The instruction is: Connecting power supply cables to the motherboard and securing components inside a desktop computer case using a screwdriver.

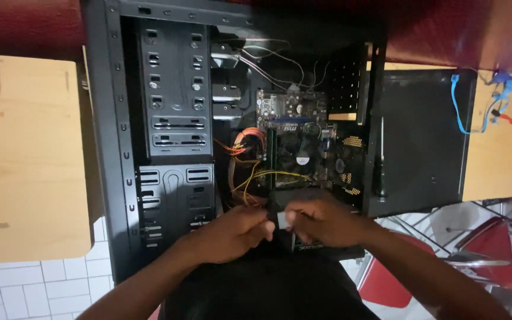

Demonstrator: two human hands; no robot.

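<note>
One open black computer case [167, 148] lies on its side across two wooden desk tops [25, 154], with one motherboard [297, 142] inside and one screwdriver [380, 160] on the removed side panel [422, 142]. At its near edge, the left hand [229, 234] and right hand [324, 222] meet fingertip to fingertip. Both sets of fingers pinch narrowly on one small pale connector [281, 220] lying directly between them, equally near each.

An open computer case [114, 148] is laid across two tabletops [25, 154]. Inside it, a motherboard [294, 142] is set at centre, drive bays [176, 95] at nine o'clock. A screwdriver [380, 160] is placed at three o'clock on a side panel [422, 142]. Both hands [232, 234] are met at six o'clock.
</note>
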